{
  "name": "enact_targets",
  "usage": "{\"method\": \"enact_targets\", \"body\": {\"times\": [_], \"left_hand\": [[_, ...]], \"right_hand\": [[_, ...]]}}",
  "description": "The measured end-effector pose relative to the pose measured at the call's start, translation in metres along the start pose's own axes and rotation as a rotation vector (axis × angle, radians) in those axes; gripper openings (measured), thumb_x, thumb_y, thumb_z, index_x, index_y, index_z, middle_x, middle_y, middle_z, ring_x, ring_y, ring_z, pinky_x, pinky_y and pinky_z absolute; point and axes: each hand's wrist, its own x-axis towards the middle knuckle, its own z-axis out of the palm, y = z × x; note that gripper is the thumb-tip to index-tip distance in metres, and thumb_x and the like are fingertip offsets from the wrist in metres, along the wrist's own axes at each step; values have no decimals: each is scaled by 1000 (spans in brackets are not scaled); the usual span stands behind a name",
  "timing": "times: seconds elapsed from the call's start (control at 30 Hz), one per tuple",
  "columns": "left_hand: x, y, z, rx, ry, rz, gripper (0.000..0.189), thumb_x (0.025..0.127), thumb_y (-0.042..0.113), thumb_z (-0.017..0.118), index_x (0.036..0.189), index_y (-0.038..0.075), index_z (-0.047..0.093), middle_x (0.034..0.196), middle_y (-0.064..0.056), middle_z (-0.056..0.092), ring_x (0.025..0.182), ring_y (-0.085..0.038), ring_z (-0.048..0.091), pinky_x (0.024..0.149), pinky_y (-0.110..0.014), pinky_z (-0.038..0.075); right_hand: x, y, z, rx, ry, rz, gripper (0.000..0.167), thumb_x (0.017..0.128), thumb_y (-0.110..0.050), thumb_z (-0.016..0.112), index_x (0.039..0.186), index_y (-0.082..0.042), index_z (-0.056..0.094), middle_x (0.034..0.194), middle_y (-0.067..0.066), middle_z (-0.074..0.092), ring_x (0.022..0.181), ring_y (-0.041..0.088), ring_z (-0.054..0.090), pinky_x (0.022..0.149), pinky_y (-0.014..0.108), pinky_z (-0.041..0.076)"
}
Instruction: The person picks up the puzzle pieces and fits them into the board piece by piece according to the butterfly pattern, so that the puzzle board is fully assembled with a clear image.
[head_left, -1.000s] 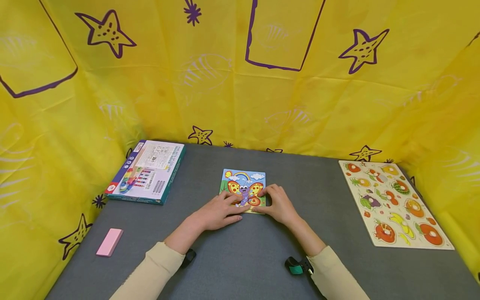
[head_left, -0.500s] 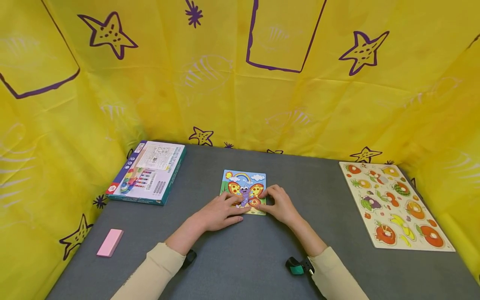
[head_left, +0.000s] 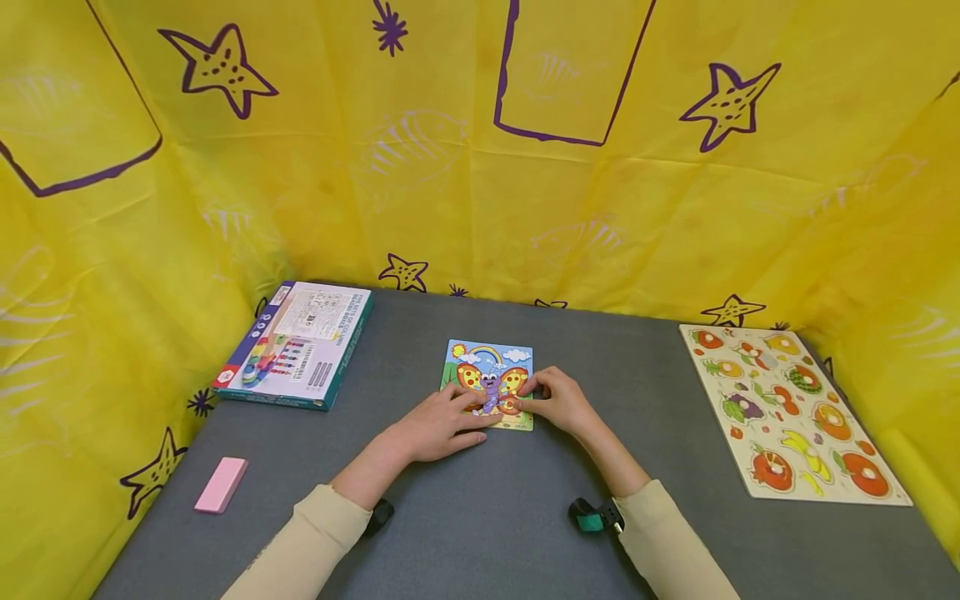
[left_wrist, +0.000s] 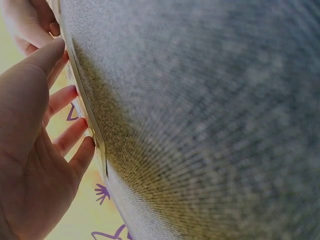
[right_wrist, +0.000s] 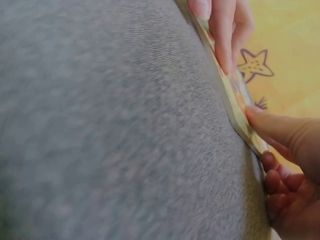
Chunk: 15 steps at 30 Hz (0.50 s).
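Observation:
A small square butterfly puzzle [head_left: 514,356] lies flat on the grey table, with a blue sky and rainbow across its top. My left hand [head_left: 437,426] rests on its lower left part, fingers spread and mostly straight; in the left wrist view, the fingertips of this left hand [left_wrist: 35,140] touch the board. My right hand [head_left: 564,404] grips the puzzle's right side by the lower wing. In the right wrist view, the thumb of the right hand [right_wrist: 295,165] lies on the top face and the other fingers curl at the edge. Fingers hide part of the lower wings.
A boxed bead toy [head_left: 307,342] lies at the back left. Nearer on that side is a pink block [head_left: 221,485]. On the right lies a fruit peg board [head_left: 757,433]. A yellow patterned cloth [head_left: 465,208] encloses the table's back and sides.
My right thumb has slid slightly up from the puzzle's lower edge toward the lower right wing. The left hand stays in place on the puzzle.

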Motion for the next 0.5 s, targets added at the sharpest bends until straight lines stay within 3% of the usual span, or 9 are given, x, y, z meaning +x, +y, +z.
{"method": "enact_targets", "body": {"times": [0.5], "left_hand": [[0, -2, 1, 2, 4, 7, 41, 100, 39, 53, 141, 31, 55, 143, -4, 48, 124, -27, 41, 98, -48, 40]], "right_hand": [[9, -6, -1, -68, -13, 108, 19, 78, -27, 83, 76, -14, 70, 84, 2, 58, 78, 18, 50, 70, 32, 37]]}}
